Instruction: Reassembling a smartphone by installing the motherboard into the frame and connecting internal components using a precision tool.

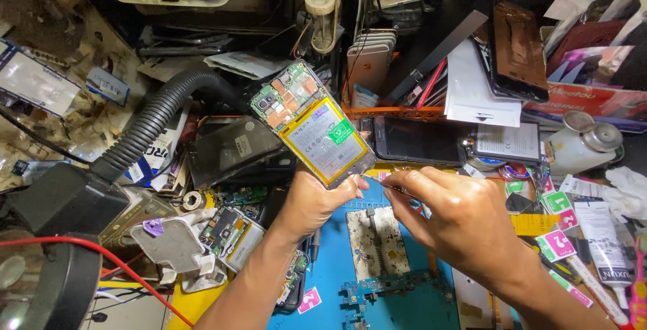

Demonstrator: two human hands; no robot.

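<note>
My left hand [313,202] grips the opened phone with yellow-framed battery [311,122] from below — my right hand [458,219] pinches thin metal tweezers [381,182] beside its lower edge.

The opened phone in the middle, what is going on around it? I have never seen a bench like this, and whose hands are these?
There is no machine here: one camera on a person's head looks down at their own two bare hands. The left hand holds up an opened phone with its back cover off, so you see the yellow-edged battery and the green circuit board above it. The right hand pinches thin tweezers whose tip is at the phone's lower edge. Beneath lies a blue work mat with loose phone parts. A black ribbed hose curves on the left; a white glue tube lies right.
</note>
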